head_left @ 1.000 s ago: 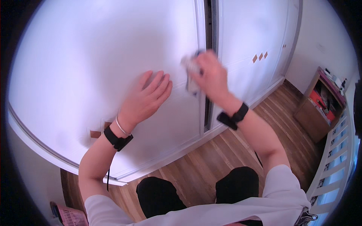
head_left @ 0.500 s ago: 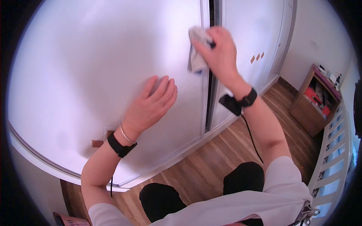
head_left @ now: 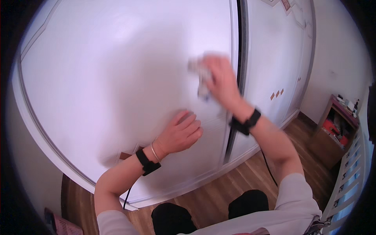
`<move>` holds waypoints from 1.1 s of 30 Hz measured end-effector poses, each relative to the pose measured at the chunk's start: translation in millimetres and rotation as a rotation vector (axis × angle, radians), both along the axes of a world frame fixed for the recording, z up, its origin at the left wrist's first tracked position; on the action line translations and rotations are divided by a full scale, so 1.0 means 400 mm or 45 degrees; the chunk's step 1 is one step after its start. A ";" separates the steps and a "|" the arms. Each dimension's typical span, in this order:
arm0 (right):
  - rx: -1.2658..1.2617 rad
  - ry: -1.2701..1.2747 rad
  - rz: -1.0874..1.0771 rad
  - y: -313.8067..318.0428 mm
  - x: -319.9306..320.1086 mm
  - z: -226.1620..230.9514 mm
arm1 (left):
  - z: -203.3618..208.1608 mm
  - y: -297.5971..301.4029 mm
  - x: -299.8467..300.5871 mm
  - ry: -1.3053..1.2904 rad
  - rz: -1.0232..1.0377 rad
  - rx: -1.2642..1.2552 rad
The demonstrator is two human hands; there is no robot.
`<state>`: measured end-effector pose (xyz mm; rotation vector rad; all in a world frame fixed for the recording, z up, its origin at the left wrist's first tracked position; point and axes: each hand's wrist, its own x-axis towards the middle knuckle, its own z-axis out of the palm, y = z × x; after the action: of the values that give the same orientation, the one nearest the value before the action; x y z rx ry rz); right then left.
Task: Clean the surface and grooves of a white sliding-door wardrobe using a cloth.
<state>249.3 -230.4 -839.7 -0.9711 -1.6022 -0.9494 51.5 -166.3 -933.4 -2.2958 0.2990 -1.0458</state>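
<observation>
A large white glossy sliding door (head_left: 78,70) of a wardrobe fills the view before me. My right hand (head_left: 223,80), smeared by motion, grips a crumpled pale cloth (head_left: 203,80) near the door's right edge; whether the cloth touches the surface I cannot tell. Lower and to the left, my left hand (head_left: 180,134) is at the door with loosely bent fingers and nothing visible in it. Its fingertips look close to the panel, but contact is unclear. Each wrist wears a black strap with a small device, and the left one also has a bracelet (head_left: 155,152).
A second door panel (head_left: 270,58) with small brown diamonds stands to the right, beyond a dark vertical gap (head_left: 242,43). A wooden cabinet (head_left: 327,145) with items on it and a white slatted rail (head_left: 346,180) are at right. A pink basket (head_left: 66,226) sits at lower left.
The view has shifted, so the door shows farther right and lower. My right hand with the cloth has moved left, away from the door's edge. The left hand's fingers look more bent.
</observation>
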 end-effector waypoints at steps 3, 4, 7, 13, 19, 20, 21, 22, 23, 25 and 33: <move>0.259 0.015 -0.039 0.019 -0.008 0.238 | 0.016 -0.008 0.026 -0.086 -0.072 -0.100; 0.260 0.041 -0.027 0.025 -0.023 0.263 | 0.017 -0.005 0.015 -0.089 -0.061 -0.102; 0.129 -0.165 0.040 0.022 -0.047 0.131 | 0.023 -0.001 -0.014 -0.198 -0.066 -0.152; 0.001 -0.423 0.084 -0.016 -0.007 0.121 | 0.048 0.000 -0.061 -0.284 0.017 -0.166; 0.184 -0.312 0.011 0.011 -0.005 0.198 | 0.052 0.000 -0.054 -0.306 0.025 -0.145; 0.100 -0.476 0.113 0.021 -0.039 0.126 | 0.048 0.003 -0.062 -0.291 0.080 -0.143; -0.004 -0.619 0.125 0.018 -0.058 0.066 | 0.046 0.005 -0.058 -0.275 0.103 -0.142; -0.105 -0.757 0.133 0.007 -0.072 0.030 | 0.048 0.000 -0.059 -0.279 0.089 -0.140; -0.161 -0.731 0.140 0.000 -0.072 0.027 | 0.050 -0.003 -0.059 -0.285 0.095 -0.135; -0.046 -0.680 0.098 0.000 -0.036 0.093 | 0.048 0.002 -0.058 -0.285 0.125 -0.136; -0.049 -0.839 0.041 0.006 -0.052 0.064 | 0.051 -0.004 -0.056 -0.261 0.128 -0.136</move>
<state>228.7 -227.8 -814.2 -0.6833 -2.1738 -1.3045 29.2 -167.8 -913.0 -2.2468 0.0461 -1.2596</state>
